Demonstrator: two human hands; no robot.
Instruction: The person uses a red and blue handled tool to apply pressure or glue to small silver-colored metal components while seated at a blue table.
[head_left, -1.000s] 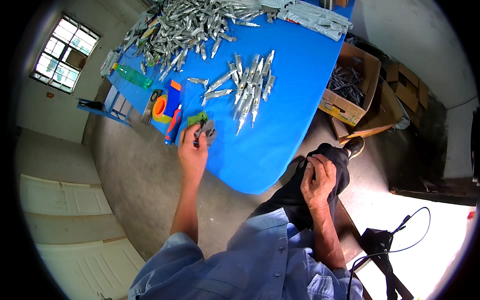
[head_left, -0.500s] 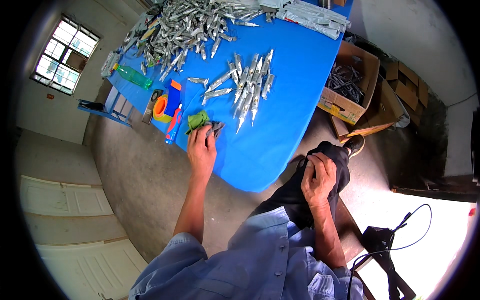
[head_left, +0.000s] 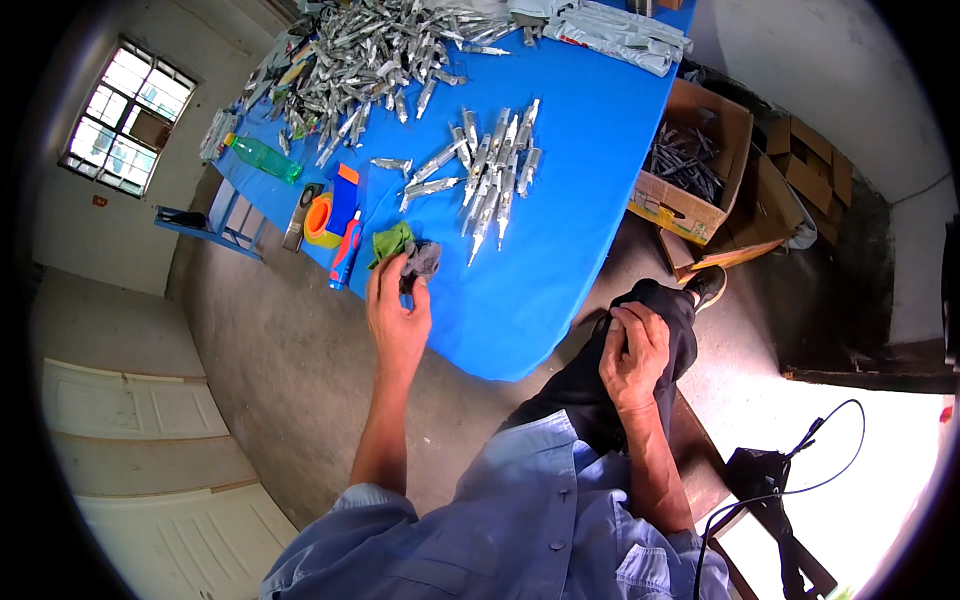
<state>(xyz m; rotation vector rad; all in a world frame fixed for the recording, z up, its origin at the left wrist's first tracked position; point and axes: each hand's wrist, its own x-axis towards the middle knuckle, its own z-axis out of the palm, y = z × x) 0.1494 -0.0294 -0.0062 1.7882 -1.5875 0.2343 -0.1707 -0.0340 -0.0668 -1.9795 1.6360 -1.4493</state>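
Observation:
My left hand point(head_left: 397, 318) is at the near left edge of the blue-covered table point(head_left: 510, 310), thumb and fingers apart. Just beyond its fingertips lie a crumpled grey cloth point(head_left: 424, 259) and a green cloth point(head_left: 392, 241), side by side; whether the fingers touch them, I cannot tell. My right hand point(head_left: 638, 350) rests on my dark-trousered knee with its fingers curled in, and nothing shows in it. Farther up the table is a loose group of slim, pointed, syringe-like pieces point(head_left: 488, 180) in clear wrapping.
A large heap of similar wrapped pieces point(head_left: 370, 65) covers the far side. On the left are a green bottle point(head_left: 265, 158), orange and yellow tape rolls point(head_left: 319, 214) and a red-and-blue tube point(head_left: 346, 252). A carton point(head_left: 685, 203) of dark slender pieces stands right of the table.
My left hand has drawn back slightly and its fingers have spread, away from the grey cloth, which now shows more fully. My right hand stays on the knee.

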